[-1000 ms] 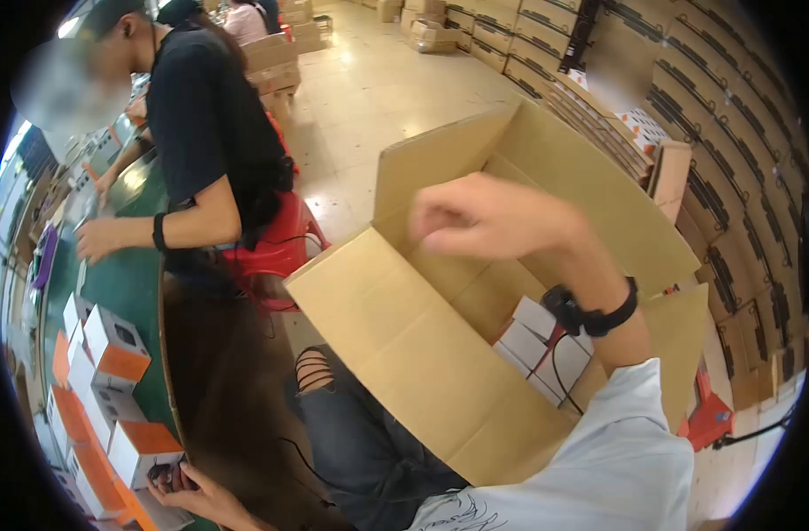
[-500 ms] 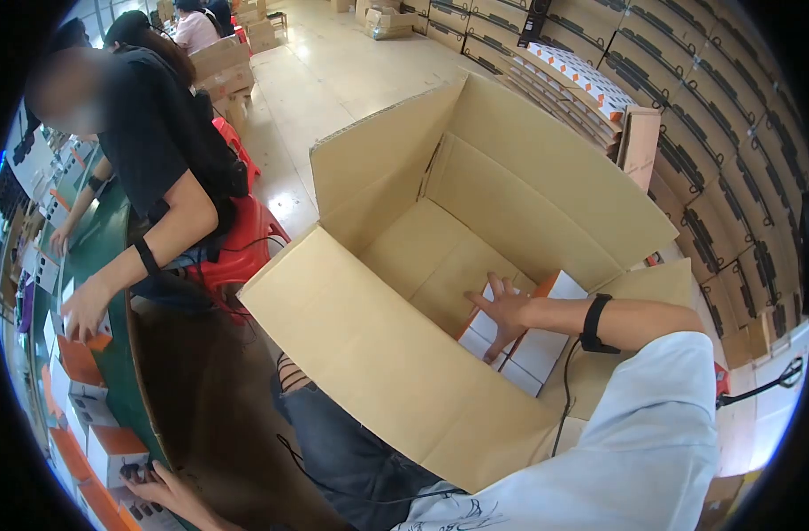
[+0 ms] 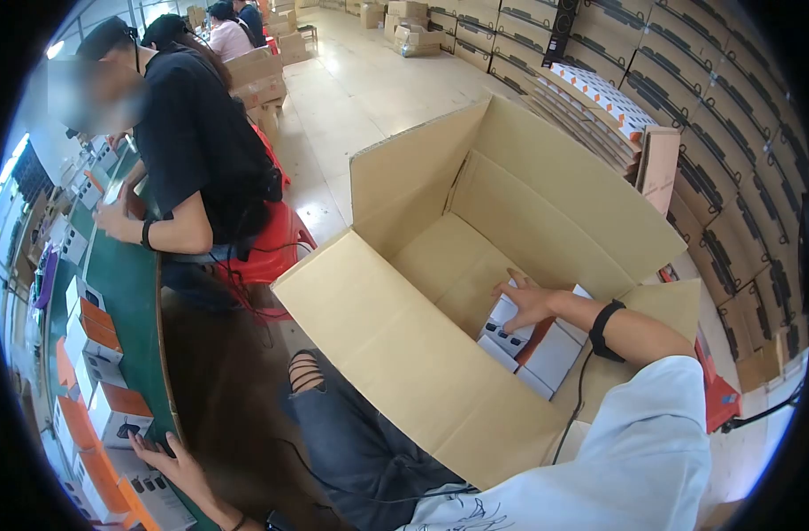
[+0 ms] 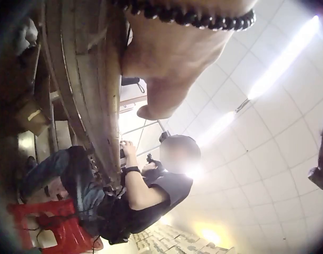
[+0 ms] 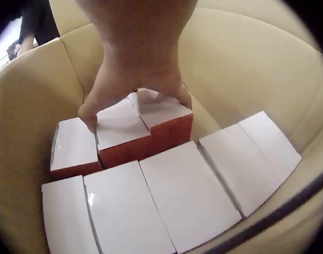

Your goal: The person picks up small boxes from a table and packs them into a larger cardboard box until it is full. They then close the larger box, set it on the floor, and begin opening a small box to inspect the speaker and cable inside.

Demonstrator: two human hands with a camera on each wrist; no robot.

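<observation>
While the outstretched left hand (image 3: 183, 471) touches an orange-topped box (image 3: 119, 412) on the worktop (image 3: 144, 341), the right hand (image 3: 532, 303) grips white boxes (image 5: 119, 127) beneath it inside the carton (image 3: 559, 203).

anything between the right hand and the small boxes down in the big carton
Nothing visible: the right hand reaches down through the open top of the carton and directly touches the small boxes.
</observation>
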